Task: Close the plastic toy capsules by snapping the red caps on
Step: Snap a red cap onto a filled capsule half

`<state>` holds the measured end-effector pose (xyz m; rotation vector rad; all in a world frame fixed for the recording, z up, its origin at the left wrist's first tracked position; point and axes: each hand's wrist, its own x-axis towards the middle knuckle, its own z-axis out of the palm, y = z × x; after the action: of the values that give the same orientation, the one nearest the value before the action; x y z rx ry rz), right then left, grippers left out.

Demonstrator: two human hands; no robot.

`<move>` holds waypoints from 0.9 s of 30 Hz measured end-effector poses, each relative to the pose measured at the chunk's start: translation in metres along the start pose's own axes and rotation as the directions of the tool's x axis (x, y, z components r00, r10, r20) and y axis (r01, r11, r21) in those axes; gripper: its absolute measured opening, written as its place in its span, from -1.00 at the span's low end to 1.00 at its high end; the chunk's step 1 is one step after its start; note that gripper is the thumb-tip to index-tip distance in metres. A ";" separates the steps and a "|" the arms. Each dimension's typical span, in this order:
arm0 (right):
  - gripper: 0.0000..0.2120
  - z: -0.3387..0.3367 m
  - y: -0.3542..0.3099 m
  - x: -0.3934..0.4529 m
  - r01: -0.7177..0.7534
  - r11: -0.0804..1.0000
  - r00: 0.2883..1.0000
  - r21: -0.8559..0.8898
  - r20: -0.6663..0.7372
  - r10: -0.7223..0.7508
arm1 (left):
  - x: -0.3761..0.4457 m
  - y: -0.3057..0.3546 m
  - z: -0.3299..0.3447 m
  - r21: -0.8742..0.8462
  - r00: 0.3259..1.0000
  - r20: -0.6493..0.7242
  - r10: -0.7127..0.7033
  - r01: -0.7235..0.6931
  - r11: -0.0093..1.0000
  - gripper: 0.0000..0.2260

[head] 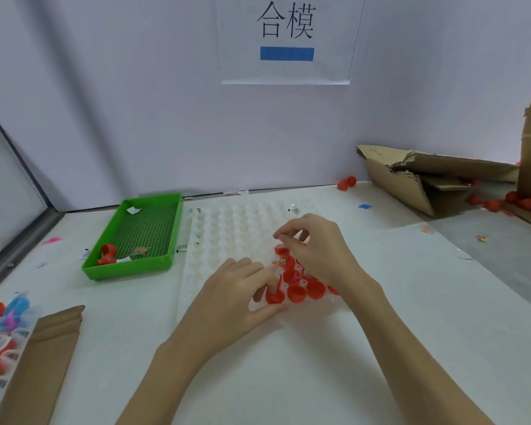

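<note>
Here, red caps (299,289) between left hand (236,289), right hand (316,250).

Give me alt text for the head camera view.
Two bare hands, left hand and right hand, work on red-capped capsules in a clear dimpled tray on a white table. A green tray sits left, torn cardboard right.

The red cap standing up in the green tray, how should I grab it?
Pinch the red cap by its round sides, coming from above. It seems to stand near the green tray wall's front left corner, with another cap lying beside it, so the top is probably the freest way in. Finger and thumb on opposite sides should hold it steady. Both hands are busy at the white mould tray now.
</note>
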<state>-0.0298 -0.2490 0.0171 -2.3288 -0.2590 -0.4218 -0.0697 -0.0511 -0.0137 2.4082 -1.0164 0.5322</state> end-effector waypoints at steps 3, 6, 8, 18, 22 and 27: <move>-0.87 -0.001 0.003 -0.003 -0.013 1.000 0.999 -0.025 -0.048 0.012 | -0.001 -0.001 -0.003 -0.060 0.999 0.004 -0.040 0.041 0.997 -0.76; -0.86 -0.006 0.002 -0.008 -0.010 1.000 1.000 -0.024 -0.007 0.009 | -0.001 -0.003 -0.006 -0.068 0.997 0.046 -0.058 0.061 0.996 -0.77; -0.85 -0.005 -0.001 -0.014 -0.001 0.998 0.999 -0.057 0.043 0.004 | -0.002 -0.005 -0.009 -0.077 0.994 0.087 -0.060 0.067 0.995 -0.80; -0.82 -0.003 -0.012 -0.021 -0.032 0.998 0.997 0.056 0.069 0.028 | -0.002 -0.008 -0.026 -0.103 0.990 -0.116 -0.082 0.070 0.992 -0.83; -0.76 -0.002 -0.017 -0.021 -0.103 0.958 0.989 0.269 0.132 0.069 | 0.000 -0.011 -0.025 -0.055 0.983 -0.167 -0.072 0.063 0.996 -0.85; -0.80 0.002 -0.020 -0.022 -0.215 0.855 0.971 0.471 0.195 0.137 | 0.001 -0.015 -0.024 -0.114 0.980 -0.181 -0.086 0.065 0.991 -0.89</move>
<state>-0.0562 -0.2347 0.0206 -1.8600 -0.1951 -0.0654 -0.0621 -0.0292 0.0018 2.2446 -0.8482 0.6448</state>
